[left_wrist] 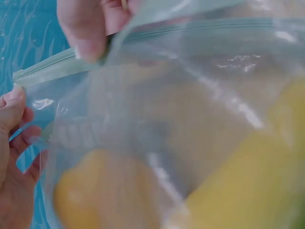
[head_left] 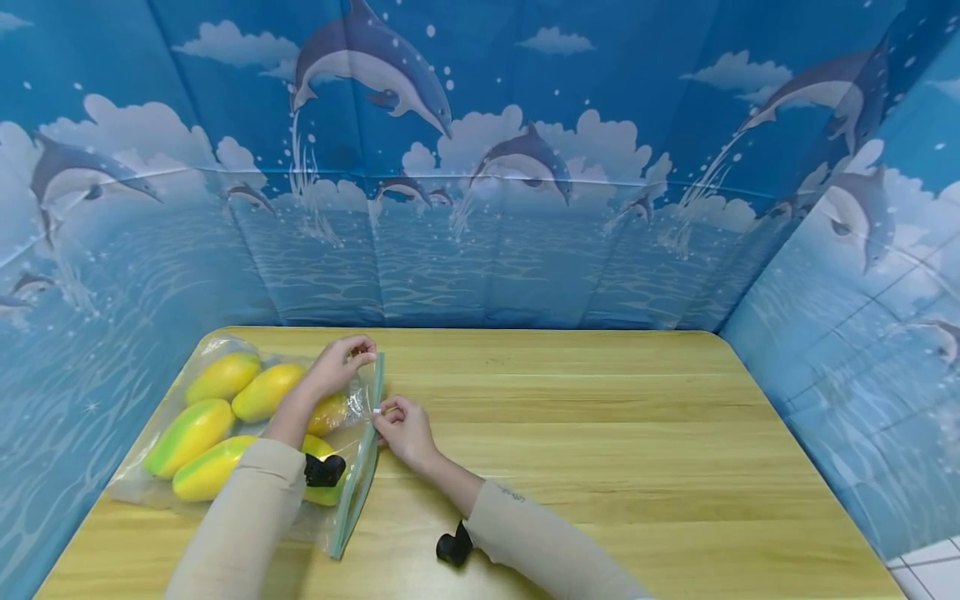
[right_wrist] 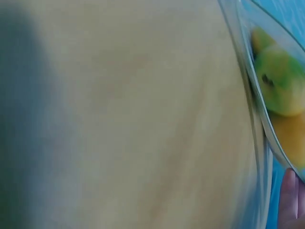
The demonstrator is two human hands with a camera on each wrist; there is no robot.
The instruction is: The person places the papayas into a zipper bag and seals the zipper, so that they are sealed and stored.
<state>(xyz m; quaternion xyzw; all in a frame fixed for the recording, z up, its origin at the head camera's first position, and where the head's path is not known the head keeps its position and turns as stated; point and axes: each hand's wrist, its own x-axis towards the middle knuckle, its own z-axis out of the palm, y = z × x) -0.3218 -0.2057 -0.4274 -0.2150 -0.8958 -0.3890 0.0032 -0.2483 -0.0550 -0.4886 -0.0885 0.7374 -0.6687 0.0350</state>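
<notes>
**A:** Where does the bag lie?

**B:** A clear zip bag (head_left: 225, 417) rests flat on the left part of a wooden table (head_left: 600, 433), its zip strip (head_left: 360, 467) running along the side that faces the table's middle. Inside are yellow-green mangoes (head_left: 191, 433), several of them packed side by side.

**A:** And the hands?

**B:** Both are on that zip strip. The left hand (head_left: 341, 367) reaches across the bag and pinches the far end of the strip between thumb and fingertips. The right hand (head_left: 405, 429) pinches the strip nearer its middle, fingers curled tight around the edge, with its wrist on the bare wood.

**A:** So the fruit sits where, against the grip?

**B:** To the left of both hands, behind the strip. The left forearm crosses over the mangoes; the right hand stays on the open-table side.

**A:** The close views?

**B:** The left wrist view shows a thumb (left_wrist: 88, 28) on the plastic at the strip, blurred yellow fruit below. The right wrist view is mostly blurred wood, with a mango (right_wrist: 281, 86) behind the plastic.

**A:** Surroundings?

**B:** A blue dolphin backdrop (head_left: 480, 167) encloses the table.
</notes>
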